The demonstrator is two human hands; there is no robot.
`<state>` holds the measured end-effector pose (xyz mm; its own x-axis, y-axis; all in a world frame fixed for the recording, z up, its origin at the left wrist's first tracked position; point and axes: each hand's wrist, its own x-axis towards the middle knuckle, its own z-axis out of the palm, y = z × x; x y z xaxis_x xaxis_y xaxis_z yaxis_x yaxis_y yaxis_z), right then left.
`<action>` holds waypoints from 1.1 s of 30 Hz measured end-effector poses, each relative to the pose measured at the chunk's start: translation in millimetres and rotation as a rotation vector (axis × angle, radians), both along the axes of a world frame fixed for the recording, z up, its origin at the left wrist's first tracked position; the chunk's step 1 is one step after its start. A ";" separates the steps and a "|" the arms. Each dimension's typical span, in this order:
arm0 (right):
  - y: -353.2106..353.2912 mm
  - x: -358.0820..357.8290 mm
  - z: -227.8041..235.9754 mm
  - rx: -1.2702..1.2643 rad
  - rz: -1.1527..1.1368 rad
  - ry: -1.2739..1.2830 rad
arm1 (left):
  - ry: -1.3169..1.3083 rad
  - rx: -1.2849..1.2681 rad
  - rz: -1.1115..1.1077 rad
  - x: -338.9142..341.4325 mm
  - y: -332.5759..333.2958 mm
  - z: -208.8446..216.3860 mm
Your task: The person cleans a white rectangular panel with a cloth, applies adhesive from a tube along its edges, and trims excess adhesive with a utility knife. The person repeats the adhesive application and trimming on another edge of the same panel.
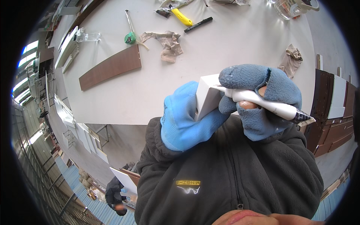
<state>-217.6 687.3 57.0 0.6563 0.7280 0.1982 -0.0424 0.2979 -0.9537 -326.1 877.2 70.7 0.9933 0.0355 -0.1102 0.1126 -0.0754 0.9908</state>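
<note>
In a bright blue glove, my left hand (187, 118) is wrapped round a white box-shaped block (208, 95) and holds it tilted in front of my chest. My right hand (264, 99), in a worn grey-blue glove with bare fingertips poking through, grips a white squeeze tube (258, 100). The tube's narrow nozzle points left and meets the block's upper face, or nearly so; I cannot tell if they touch. Its dark, flattened end sticks out to the right of my hand.
On the pale table (123, 101) lie a brown board (111, 67), a green tape measure (130, 38), a yellow utility knife (180, 17), a black marker (198, 24) and crumpled rags (169, 44). A clear container (288, 9) stands far right. Another person (115, 195) works at the lower left.
</note>
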 end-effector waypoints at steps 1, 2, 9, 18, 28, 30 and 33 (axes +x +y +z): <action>-0.4 0.3 0.0 -0.002 0.003 0.001 | 0.005 0.017 -0.006 -0.3 0.5 -0.3; -0.4 0.8 -0.2 -0.002 0.004 0.002 | 0.009 0.035 -0.012 -0.6 1.1 -0.4; -0.9 2.2 -0.9 -0.011 0.012 0.011 | -0.004 0.048 -0.009 -0.4 1.7 -1.6; -0.4 2.3 -0.7 -0.025 0.025 0.019 | -0.004 0.027 -0.005 1.9 1.7 0.4; 2.2 0.9 -3.3 -0.044 0.037 0.026 | -0.002 0.017 0.012 2.9 -0.2 2.2; 2.9 0.9 -3.5 -0.049 0.040 0.026 | 0.001 0.006 0.015 2.4 0.3 1.7; 3.7 1.3 -3.6 -0.049 0.045 0.024 | -0.006 0.008 0.001 2.6 1.7 0.9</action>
